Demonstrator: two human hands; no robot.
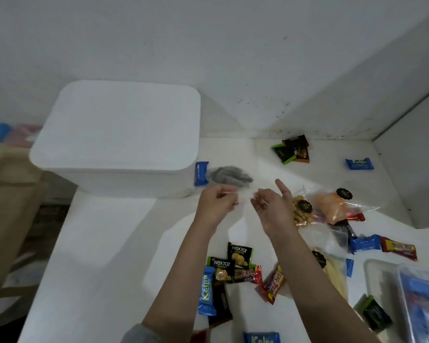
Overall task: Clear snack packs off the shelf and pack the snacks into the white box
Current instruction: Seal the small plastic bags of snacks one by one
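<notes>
The white box point(117, 134) stands at the back left of the white shelf point(104, 243) with its lid on. Just right of it, my left hand point(216, 204) and my right hand point(273, 206) each pinch the near edge of a clear bag of grey snacks point(230, 175), holding it above the shelf. Loose packs lie around: Nextar packs point(239, 253), a blue Kalpa bar point(206, 290), red Beng-Beng bars point(273, 284), a bag of nuts point(301, 211) and an orange snack bag point(332, 206).
More packs lie by the back wall point(292, 152) and one blue pack point(359, 164) near the right wall. A clear tray point(372, 271) holding packs sits at the bottom right. A brown bag point(8, 199) is off the shelf's left edge.
</notes>
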